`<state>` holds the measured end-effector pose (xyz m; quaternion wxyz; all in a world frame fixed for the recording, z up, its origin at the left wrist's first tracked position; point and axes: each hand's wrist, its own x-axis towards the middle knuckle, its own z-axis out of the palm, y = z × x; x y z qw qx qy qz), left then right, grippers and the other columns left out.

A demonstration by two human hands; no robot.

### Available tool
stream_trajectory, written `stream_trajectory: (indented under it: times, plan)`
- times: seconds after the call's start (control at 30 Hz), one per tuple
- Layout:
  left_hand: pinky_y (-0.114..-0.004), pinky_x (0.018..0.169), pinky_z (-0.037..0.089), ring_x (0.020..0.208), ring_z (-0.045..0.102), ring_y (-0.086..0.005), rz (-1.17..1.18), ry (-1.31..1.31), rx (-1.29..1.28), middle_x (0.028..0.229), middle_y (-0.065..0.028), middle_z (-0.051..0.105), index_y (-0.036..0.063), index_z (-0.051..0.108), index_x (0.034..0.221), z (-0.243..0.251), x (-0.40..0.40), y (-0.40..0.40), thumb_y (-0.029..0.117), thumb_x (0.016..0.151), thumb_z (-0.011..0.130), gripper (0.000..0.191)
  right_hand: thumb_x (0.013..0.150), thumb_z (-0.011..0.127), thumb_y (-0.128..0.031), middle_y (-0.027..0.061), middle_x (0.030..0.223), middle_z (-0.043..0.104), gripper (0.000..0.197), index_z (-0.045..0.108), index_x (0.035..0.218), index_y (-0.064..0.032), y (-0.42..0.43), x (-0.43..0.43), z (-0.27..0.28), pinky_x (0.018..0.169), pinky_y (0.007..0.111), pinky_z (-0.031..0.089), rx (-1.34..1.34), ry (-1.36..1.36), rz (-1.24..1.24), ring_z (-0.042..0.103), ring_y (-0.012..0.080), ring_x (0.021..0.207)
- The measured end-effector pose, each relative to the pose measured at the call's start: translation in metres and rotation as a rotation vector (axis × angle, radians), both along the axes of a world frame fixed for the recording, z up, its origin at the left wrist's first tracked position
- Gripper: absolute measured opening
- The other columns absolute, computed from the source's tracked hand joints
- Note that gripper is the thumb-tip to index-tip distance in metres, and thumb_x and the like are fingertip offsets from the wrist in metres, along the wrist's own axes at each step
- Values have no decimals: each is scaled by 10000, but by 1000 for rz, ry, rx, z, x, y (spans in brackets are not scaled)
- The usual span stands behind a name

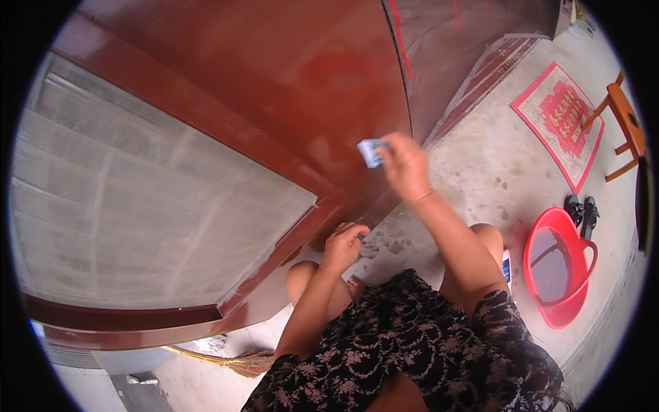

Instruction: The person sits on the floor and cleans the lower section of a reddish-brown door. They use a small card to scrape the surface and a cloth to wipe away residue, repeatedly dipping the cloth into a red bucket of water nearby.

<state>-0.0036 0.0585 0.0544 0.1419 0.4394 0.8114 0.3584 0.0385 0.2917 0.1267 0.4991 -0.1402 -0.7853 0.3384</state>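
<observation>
A small light-blue and white block, perhaps a folded cloth or a sponge (371,153), is pinched in the fingers of my right hand (406,167), close to the lower part of a glossy reddish-brown panel (340,92). Wet-looking smears show on that panel. My left hand (344,247) hangs near the panel's bottom frame with fingers loosely curled and nothing seen in it. Left of the panel is a large dusty glass pane (154,206) in a reddish-brown frame.
On the concrete floor at the right stands a red plastic basin (581,288) of cloudy water. Black sandals (589,213), a red-bordered mat (530,110) and a wooden chair (625,116) are beyond it. A straw broom (252,362) lies lower left. A white container (507,268) is beside my leg.
</observation>
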Motion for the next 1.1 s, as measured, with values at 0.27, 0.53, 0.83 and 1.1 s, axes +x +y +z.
stream_trajectory:
  times: [0.27, 0.53, 0.83, 1.1]
  plan:
    - [-356, 825, 507, 956, 633, -277, 12, -12, -2, 969, -81, 677, 54, 676, 996, -2, 0, 2, -83, 780, 493, 315, 850, 710, -38, 113, 833, 651, 127, 630, 946, -17, 40, -7, 25, 675, 317, 510, -252, 38, -22, 625, 221, 709]
    - [-339, 826, 511, 945, 641, -276, 18, 2, -11, 958, -91, 685, 28, 676, 969, 4, -5, -1, -116, 773, 483, 311, 804, 714, -21, 120, 899, 669, 188, 626, 965, -61, 17, -5, 40, 714, 419, 526, 31, 105, -4, 652, 336, 825]
    - [-390, 797, 507, 934, 614, -305, -36, 30, 9, 934, -83, 655, 67, 660, 978, 7, -1, 5, -84, 758, 508, 308, 812, 714, -34, 136, 868, 655, 158, 629, 944, -51, 4, -8, 38, 707, 400, 520, 35, 139, 98, 641, 334, 799]
    - [-347, 801, 507, 932, 629, -273, -28, 49, -5, 953, -89, 675, 35, 681, 983, 2, -2, -1, -114, 762, 493, 326, 798, 705, -15, 135, 881, 657, 174, 629, 949, -58, -11, -10, 45, 700, 420, 519, 21, 141, 103, 643, 350, 825]
